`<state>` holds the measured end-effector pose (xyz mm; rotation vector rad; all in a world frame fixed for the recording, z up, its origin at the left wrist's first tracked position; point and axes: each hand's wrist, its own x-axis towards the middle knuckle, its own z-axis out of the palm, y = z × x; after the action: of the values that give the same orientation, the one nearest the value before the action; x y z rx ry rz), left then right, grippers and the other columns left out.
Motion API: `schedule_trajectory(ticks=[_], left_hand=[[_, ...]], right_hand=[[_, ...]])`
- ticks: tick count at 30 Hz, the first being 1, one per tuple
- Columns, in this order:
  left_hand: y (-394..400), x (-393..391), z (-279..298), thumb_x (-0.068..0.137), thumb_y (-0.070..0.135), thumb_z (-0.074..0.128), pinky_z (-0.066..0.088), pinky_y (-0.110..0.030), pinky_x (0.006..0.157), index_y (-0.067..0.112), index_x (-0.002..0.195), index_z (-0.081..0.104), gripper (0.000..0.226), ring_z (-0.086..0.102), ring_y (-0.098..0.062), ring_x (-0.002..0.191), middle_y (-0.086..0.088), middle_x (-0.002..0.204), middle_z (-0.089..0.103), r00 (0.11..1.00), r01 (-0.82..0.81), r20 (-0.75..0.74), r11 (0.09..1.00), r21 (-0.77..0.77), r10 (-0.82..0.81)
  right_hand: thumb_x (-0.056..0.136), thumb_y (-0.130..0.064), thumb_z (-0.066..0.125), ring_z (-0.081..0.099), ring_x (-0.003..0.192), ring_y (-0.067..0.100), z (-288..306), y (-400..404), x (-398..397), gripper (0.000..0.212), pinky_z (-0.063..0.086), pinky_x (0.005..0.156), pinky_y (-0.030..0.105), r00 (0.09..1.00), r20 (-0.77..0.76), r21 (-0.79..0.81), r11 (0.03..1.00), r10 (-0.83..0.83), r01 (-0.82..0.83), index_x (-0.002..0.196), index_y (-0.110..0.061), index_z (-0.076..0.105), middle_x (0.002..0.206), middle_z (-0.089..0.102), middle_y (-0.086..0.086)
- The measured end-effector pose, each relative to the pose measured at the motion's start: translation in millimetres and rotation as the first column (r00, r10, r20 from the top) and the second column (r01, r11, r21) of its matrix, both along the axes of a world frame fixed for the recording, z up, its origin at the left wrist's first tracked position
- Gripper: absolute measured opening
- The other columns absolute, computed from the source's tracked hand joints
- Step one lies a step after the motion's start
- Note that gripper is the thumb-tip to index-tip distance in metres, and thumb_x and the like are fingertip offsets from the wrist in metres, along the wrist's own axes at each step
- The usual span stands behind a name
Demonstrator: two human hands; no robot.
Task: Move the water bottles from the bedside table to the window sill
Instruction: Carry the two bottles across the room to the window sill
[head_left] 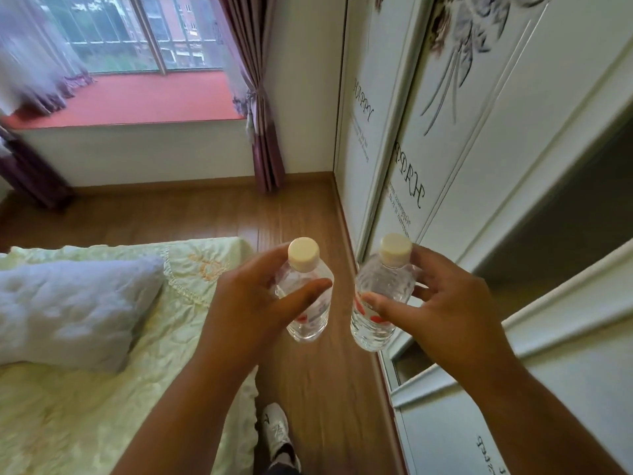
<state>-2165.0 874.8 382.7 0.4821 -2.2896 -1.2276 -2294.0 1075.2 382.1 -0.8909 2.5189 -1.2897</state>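
I carry two clear water bottles with cream caps and red label marks, both upright above the wooden floor. My left hand [250,299] grips the left bottle [308,303] around its upper body. The right bottle [380,299] is held the same way by my right hand [445,310], fingers and thumb curled round it. The window sill [137,101], a broad red ledge under the window, lies ahead at the upper left, well beyond the bottles. The bedside table is out of view.
A bed [102,389] with a pale green quilt and a grey pillow [68,303] fills the lower left. White wardrobe doors [479,149] line the right side. A strip of wooden floor [301,214] runs between them toward the sill. Purple curtains [263,114] hang at its right end.
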Motion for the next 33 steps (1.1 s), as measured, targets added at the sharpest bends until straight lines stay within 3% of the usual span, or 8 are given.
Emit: schedule_trajectory(ticks=[4,11,15,24,29,33], left_hand=[[-46.6,-26.5,-7.7,0.069,0.052,0.078,0.052,-0.014,0.089,0.037,0.123,0.065,0.057,0.065,0.006,0.106,0.028,0.114,0.066,1.000,0.016,0.015,1.000,0.001,-0.016],[-139.1,-56.4,-10.1,0.068,0.059,0.074,0.056,-0.028,0.092,0.035,0.124,0.065,0.061,0.066,0.000,0.107,0.019,0.118,0.069,0.999,0.001,0.037,1.000,0.002,-0.001],[-179.1,-67.5,-14.3,0.069,0.058,0.074,0.057,-0.038,0.095,0.033,0.127,0.065,0.064,0.066,-0.005,0.112,0.016,0.122,0.069,0.999,-0.004,0.046,1.000,-0.005,0.004],[-231.2,-102.2,-19.7,0.070,0.059,0.074,0.057,-0.035,0.093,0.039,0.123,0.063,0.058,0.066,-0.002,0.108,0.020,0.119,0.069,0.995,-0.055,0.086,0.998,0.022,0.053],[-246.0,-143.8,-13.7,0.071,0.051,0.079,0.058,-0.033,0.092,0.033,0.123,0.066,0.056,0.067,-0.001,0.107,0.018,0.117,0.071,0.993,-0.083,0.086,0.997,0.009,0.082],[-255.2,-186.9,1.7,0.069,0.056,0.074,0.058,-0.036,0.093,0.035,0.124,0.063,0.060,0.067,-0.003,0.109,0.015,0.120,0.070,0.991,-0.115,0.064,0.993,-0.038,0.117]], right_hand=[[0.067,-0.048,0.084,0.052,0.089,-0.022,-1.1,-41.8,-21.5,0.070,0.038,0.065,-0.007,0.999,-0.007,0.013,0.999,-0.038,0.038,0.131,-0.037,0.058,0.112,0.059,-0.030],[0.070,-0.042,0.087,0.057,0.095,-0.018,4.4,-137.8,-48.1,0.066,0.045,0.071,-0.001,0.999,-0.022,-0.023,0.999,-0.024,0.024,0.130,-0.034,0.060,0.113,0.064,-0.028],[0.071,-0.042,0.086,0.066,0.102,-0.006,-1.1,-179.1,-59.3,0.064,0.054,0.079,0.011,1.000,-0.003,-0.052,0.999,-0.010,0.009,0.129,-0.031,0.062,0.117,0.071,-0.017],[0.069,-0.043,0.085,0.057,0.090,-0.028,-15.1,-231.9,-98.1,0.062,0.049,0.070,0.003,0.998,0.029,-0.034,0.998,0.051,-0.050,0.126,-0.031,0.063,0.109,0.066,-0.027],[0.069,-0.047,0.083,0.064,0.096,-0.015,-13.6,-253.7,-148.0,0.065,0.055,0.074,0.011,0.996,0.029,-0.060,0.995,0.084,-0.082,0.129,-0.030,0.063,0.114,0.068,-0.022],[0.068,-0.047,0.084,0.068,0.100,-0.002,-7.0,-268.4,-198.8,0.066,0.057,0.078,0.016,0.994,0.019,-0.085,0.990,0.111,-0.109,0.129,-0.032,0.062,0.115,0.067,-0.022]])
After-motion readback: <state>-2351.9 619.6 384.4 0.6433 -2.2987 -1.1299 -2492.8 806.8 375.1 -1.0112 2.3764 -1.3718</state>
